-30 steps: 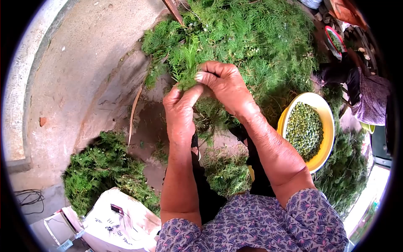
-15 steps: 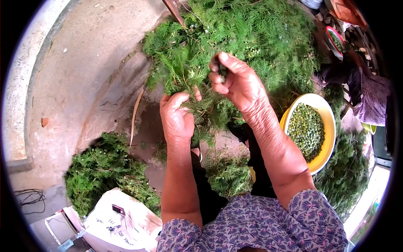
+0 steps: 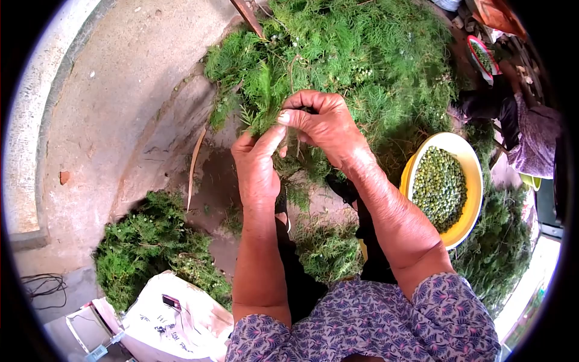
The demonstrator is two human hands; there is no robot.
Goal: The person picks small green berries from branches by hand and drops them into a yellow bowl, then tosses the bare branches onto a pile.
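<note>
My left hand (image 3: 258,166) is closed around the lower end of a feathery evergreen sprig (image 3: 263,96), which points up and away from me. The thumb and forefinger of my right hand (image 3: 329,130) pinch together at the sprig's lower end, against my left thumb. A small dark bit shows inside the curl of my right fingers; what it is stays hidden. Beyond both hands lies a big heap of evergreen branches (image 3: 374,54) with some pale cones. A yellow tub (image 3: 476,208) to the right holds many small round green cones (image 3: 439,187).
Cut greenery (image 3: 151,247) lies at the left beside a white sack (image 3: 175,320) with a small dark device (image 3: 171,301) on it. Another person (image 3: 537,136) sits at the right, near a red-rimmed basin (image 3: 482,59). A wooden stick (image 3: 247,17) stands at the top.
My right hand has come left and down to meet my left hand at the sprig, its fingers pinching there. My left hand stays nearly in place.
</note>
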